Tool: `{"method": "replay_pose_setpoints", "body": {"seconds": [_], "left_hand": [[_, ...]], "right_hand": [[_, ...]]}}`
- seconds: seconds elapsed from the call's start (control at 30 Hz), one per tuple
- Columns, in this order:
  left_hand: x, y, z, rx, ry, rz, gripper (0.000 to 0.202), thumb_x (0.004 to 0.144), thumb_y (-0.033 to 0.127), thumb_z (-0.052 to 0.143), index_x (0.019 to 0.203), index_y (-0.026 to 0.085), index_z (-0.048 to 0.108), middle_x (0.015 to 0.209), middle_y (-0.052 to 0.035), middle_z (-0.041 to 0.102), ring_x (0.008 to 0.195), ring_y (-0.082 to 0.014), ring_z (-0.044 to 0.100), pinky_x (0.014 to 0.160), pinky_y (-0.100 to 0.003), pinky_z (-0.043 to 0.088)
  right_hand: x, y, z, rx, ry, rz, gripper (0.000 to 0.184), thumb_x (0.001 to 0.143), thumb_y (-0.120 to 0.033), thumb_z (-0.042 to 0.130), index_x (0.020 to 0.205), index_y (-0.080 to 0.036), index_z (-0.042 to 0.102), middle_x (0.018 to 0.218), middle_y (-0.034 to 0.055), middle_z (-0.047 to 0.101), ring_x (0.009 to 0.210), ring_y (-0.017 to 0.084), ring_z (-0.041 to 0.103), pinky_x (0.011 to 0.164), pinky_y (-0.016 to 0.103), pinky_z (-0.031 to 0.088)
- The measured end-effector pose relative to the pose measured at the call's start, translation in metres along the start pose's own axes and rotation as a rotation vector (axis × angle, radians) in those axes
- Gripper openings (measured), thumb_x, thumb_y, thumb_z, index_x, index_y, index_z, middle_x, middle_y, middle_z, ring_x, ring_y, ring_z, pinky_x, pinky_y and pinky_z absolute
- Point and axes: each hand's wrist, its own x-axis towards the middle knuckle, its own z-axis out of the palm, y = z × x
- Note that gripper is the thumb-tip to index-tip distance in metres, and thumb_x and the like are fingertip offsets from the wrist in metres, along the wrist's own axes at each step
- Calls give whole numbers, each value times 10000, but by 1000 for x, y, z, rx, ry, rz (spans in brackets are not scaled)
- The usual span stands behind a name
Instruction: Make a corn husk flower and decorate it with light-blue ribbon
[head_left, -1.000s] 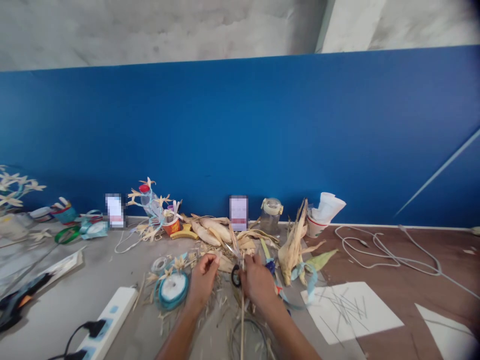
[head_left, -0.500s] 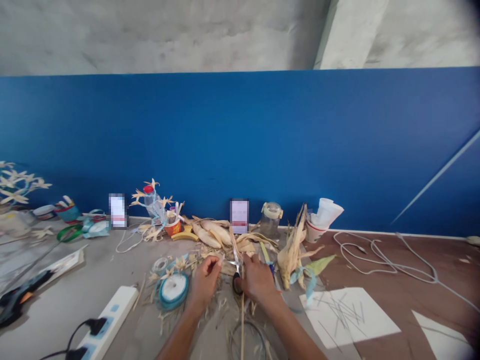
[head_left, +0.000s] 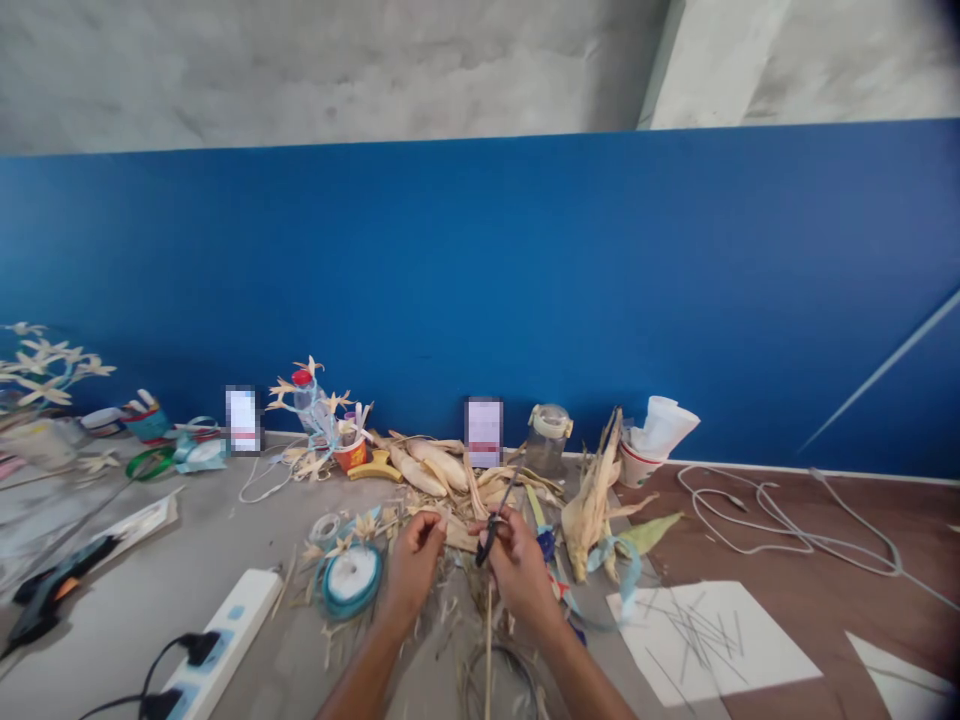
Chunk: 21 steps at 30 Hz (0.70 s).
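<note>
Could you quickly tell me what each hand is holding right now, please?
Left hand: closed, fingertips pinching what looks like a dried husk strip.
Right hand: closed on the scissors, blades pointing up and away.

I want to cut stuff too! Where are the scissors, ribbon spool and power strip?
scissors (head_left: 507, 493): head view, on the blades.
ribbon spool (head_left: 349, 576): head view, on its white middle.
power strip (head_left: 229, 625): head view, on its white top.
</note>
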Motion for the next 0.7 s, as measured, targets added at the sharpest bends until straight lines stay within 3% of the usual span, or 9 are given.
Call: {"method": "replay_pose_setpoints", "body": {"seconds": [0.1,0.23,0.33,0.4,0.53,0.7], "left_hand": [[0,2,0,-10,8,-11,249,754,407,543,659,178,563,526,52,447,508,-117,413,506,-229,332],[-1,4,-1,-22,10,-15,221,745,382,558,667,176,574,549,38,486,533,-124,441,532,-232,360],[-3,5,1,-8,5,-21,209,748,368,552,680,172,582,559,30,505,531,-123,448,525,-230,365],[-3,6,2,16,-12,-25,222,750,381,542,684,174,586,565,24,522,529,-128,458,517,-231,368],[-5,5,4,67,-32,-15,232,733,403,543,688,181,597,614,-2,580,568,-149,499,541,-244,397],[-7,3,5,93,-81,4,198,750,360,525,698,185,602,615,3,569,568,-143,489,539,-239,387]], "right_hand": [[-5,4,6,-65,31,-68,411,735,-223,492,1140,-159,464,944,64,627,574,118,533,518,226,426],[-9,8,13,-70,-54,-17,432,662,-198,587,1086,-150,516,799,20,623,592,133,557,554,231,449],[-6,8,20,70,54,-15,368,695,-231,573,1049,-151,512,873,58,649,755,174,613,683,273,486],[-2,6,22,120,138,-17,360,724,-263,561,1060,-154,492,901,70,655,767,177,622,689,284,495],[4,1,26,60,165,-40,393,711,-263,584,1071,-140,485,879,74,659,680,165,619,633,281,499],[9,0,26,182,245,-20,386,697,-270,583,1046,-147,471,912,94,668,816,196,646,725,314,512]]}}
